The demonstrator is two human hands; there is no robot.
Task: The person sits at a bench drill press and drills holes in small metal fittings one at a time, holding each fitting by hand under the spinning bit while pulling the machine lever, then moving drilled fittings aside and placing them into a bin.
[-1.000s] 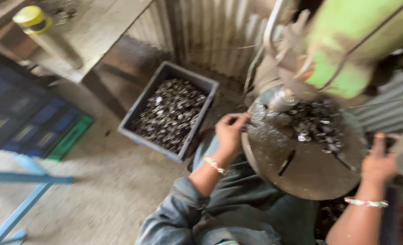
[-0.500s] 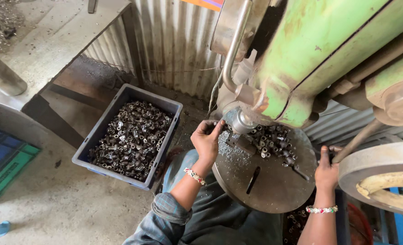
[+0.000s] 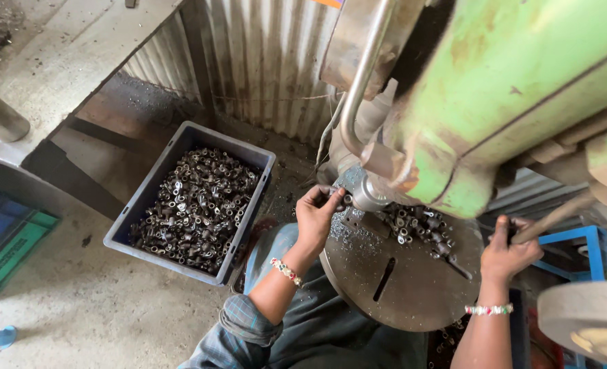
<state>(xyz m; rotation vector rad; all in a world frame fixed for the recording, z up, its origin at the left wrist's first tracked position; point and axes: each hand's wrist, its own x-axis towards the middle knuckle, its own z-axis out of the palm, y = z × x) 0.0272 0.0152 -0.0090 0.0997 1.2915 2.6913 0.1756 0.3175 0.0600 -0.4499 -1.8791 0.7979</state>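
Far left of the left hand: blue and green flat crates (image 3: 6, 239) at the frame edge, on the concrete floor (image 3: 78, 307). No labels legible on them.

Left of the left hand, near it: grey-blue rectangular plastic bin (image 3: 139, 205) on the floor, filled with small dark metal parts (image 3: 194, 205). No label visible on its walls.

Left hand (image 3: 315, 217): fingers curled, tips pinched on a small dark metal piece (image 3: 338, 200) at the near-left edge of the round table (image 3: 399, 294), right under the machine's spindle (image 3: 368, 193). Beaded bracelet at the wrist.

Between the two hands: round steel surface of the machine, slotted, with a loose heap of small metal pieces (image 3: 416, 229) lying on its far half, just right of the left hand.

Above both hands: green machine body (image 3: 515, 96), paint worn.

Right hand (image 3: 505, 254): closed in a fist around a thin lever handle (image 3: 556, 217) running up to the right. Bracelet at the wrist.

Right of the right hand: blue frame (image 3: 587, 239), partly hidden.
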